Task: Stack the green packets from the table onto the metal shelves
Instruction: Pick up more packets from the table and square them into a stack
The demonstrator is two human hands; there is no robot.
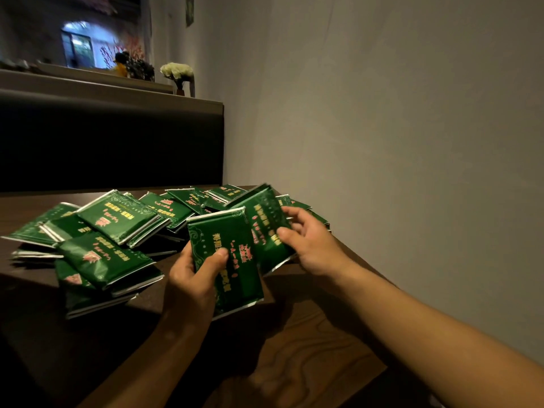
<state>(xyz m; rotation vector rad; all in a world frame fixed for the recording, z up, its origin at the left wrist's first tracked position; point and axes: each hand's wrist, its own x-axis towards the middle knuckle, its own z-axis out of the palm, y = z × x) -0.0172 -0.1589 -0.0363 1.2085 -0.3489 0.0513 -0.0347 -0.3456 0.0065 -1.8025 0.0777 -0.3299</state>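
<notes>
Two hands work above a dark wood-grain surface [309,334] that stands against a plain wall [397,128]. The left hand [191,278] holds one green packet [232,260] upright and slightly tilted; its thumb lies across the printed front face, and the remaining fingers curl behind the packet's left edge. The right hand [306,240] grips a second green packet [265,219], with the thumb pressed on the front face near the right edge and the other fingers curled around the far side. The second packet sits behind and to the right of the first, and the two overlap along their inner edges. Both held packets are raised off the surface.

Many more green packets [117,219] lie in a loose, overlapping pile on the surface, to the left of and behind the hands. Each packet is dark green with silver sealed ends and red and yellow printing. Several rest at angles on top of others; an exact count cannot be told.

Behind the surface stands a dark padded bench back [112,148]. On the ledge above it sits a vase of white flowers [178,72], with a dark plant [139,67] just beside it. No part of the metal shelves can be identified in this view.
</notes>
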